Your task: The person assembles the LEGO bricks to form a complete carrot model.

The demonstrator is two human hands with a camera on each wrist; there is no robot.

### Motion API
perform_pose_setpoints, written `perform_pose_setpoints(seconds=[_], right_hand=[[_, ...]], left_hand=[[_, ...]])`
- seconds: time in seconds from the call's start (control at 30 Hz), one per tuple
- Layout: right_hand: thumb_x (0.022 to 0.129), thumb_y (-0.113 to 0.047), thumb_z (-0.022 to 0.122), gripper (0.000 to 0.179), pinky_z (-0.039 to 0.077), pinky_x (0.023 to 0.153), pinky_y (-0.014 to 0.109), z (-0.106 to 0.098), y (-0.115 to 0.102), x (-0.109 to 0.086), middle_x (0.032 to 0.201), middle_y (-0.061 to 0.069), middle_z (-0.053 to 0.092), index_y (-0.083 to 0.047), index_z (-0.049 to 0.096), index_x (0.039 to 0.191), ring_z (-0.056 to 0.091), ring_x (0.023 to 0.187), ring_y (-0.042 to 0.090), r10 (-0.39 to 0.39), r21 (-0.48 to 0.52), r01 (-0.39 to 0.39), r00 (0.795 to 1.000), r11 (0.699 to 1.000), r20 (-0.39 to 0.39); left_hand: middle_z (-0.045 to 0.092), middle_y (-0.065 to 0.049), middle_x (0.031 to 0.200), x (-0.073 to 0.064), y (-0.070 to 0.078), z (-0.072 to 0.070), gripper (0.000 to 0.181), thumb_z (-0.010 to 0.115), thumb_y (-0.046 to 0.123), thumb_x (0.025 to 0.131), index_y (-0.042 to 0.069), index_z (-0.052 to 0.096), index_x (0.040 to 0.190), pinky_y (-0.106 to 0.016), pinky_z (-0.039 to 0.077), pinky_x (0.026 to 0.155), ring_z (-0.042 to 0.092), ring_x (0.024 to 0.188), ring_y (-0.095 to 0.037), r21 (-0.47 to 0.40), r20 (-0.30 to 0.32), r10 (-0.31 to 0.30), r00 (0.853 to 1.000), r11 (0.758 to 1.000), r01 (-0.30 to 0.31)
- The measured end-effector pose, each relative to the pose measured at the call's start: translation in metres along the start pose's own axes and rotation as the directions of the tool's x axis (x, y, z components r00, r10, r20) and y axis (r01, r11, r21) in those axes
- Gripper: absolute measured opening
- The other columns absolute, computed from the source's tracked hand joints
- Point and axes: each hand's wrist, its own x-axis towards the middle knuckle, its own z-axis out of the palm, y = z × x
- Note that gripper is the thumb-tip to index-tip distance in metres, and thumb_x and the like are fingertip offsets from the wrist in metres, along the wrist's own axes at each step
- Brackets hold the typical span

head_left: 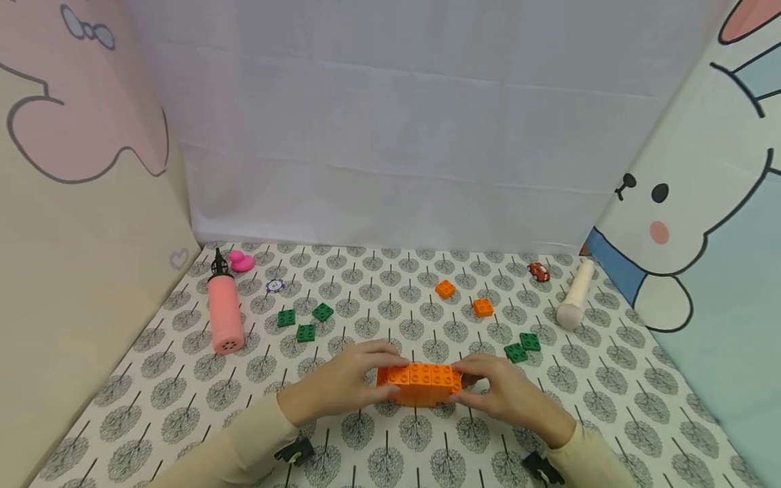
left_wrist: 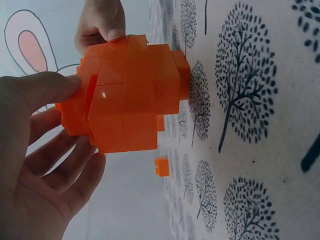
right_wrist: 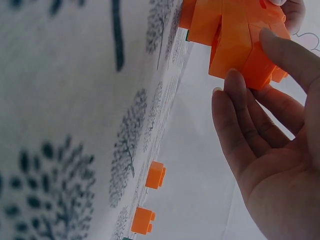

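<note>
A stepped block of joined orange toy bricks (head_left: 421,386) is at the near middle of the table, studs upward. My left hand (head_left: 344,379) grips its left end between thumb and fingers. The right hand (head_left: 503,393) pinches the other end. In the left wrist view, the orange block (left_wrist: 125,100) tapers in steps towards the cloth; whether it touches it I cannot tell. A slit shows between some bricks of the block (right_wrist: 232,45) in the right wrist view, where the right thumb and fingertips press on its sides.
Loose orange bricks (head_left: 445,289) lie beyond the hands. Green bricks lie to the left (head_left: 306,333) and right (head_left: 516,352). Farther out are a pink pump-like cylinder (head_left: 225,315), pink duck (head_left: 241,261), poker chip (head_left: 275,286), red toy car (head_left: 539,272) and white cylinder (head_left: 575,297).
</note>
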Motion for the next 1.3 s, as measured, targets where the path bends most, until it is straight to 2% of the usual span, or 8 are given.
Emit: perform_pose_setpoints(seconds=[0.2,0.53,0.87,1.13,1.3], right_hand=[[0.089,-0.043,0.073,0.044,0.057,0.079,0.028,0.0001,-0.0002,0.0003,0.100,-0.014,0.066,-0.012,0.071,0.120,0.063,0.087,0.006,-0.021,-0.009,0.021,1.000,1.000,-0.006],[0.089,-0.042,0.073,0.044,0.057,0.079,0.029,0.0004,0.0007,0.0003,0.101,-0.013,0.067,-0.011,0.071,0.121,0.062,0.088,0.006,-0.028,0.003,0.028,1.000,1.000,0.000],[0.089,-0.040,0.073,0.041,0.058,0.078,0.029,0.0003,0.0004,0.0001,0.101,-0.013,0.065,-0.013,0.070,0.120,0.063,0.087,0.007,-0.045,0.022,0.045,0.999,0.999,0.001],[0.088,-0.040,0.074,0.042,0.058,0.077,0.029,0.0000,0.0008,0.0011,0.101,-0.013,0.066,-0.013,0.071,0.120,0.063,0.086,0.006,-0.039,0.017,0.039,0.999,0.999,-0.003],[0.088,-0.039,0.075,0.042,0.058,0.077,0.030,0.0003,0.0008,0.0005,0.101,-0.014,0.065,-0.013,0.070,0.120,0.063,0.086,0.005,-0.023,0.022,0.023,1.000,0.999,-0.002]], left_hand=[[0.064,0.001,0.125,-0.0018,0.0008,0.0021,0.042,0.075,0.021,0.088,0.010,0.067,0.128,-0.021,0.052,0.093,0.061,0.110,-0.011,0.040,-0.044,0.010,0.999,0.999,-0.008],[0.064,0.004,0.126,-0.0032,-0.0030,0.0052,0.042,0.074,0.022,0.089,0.010,0.066,0.129,-0.022,0.052,0.094,0.061,0.110,-0.008,0.013,-0.054,0.002,0.999,1.000,-0.001],[0.063,0.005,0.127,-0.0030,-0.0041,0.0056,0.041,0.073,0.023,0.090,0.013,0.067,0.129,-0.023,0.052,0.094,0.060,0.110,-0.008,-0.062,-0.034,-0.055,0.998,0.997,0.053],[0.063,0.008,0.124,-0.0031,-0.0045,0.0069,0.041,0.074,0.023,0.090,0.013,0.067,0.128,-0.022,0.053,0.091,0.060,0.108,-0.006,-0.113,-0.051,-0.052,0.997,0.993,0.046],[0.063,0.008,0.123,-0.0037,-0.0055,0.0081,0.041,0.074,0.021,0.089,0.013,0.067,0.128,-0.022,0.054,0.090,0.060,0.108,-0.007,-0.135,-0.050,-0.076,0.996,0.989,0.069]])
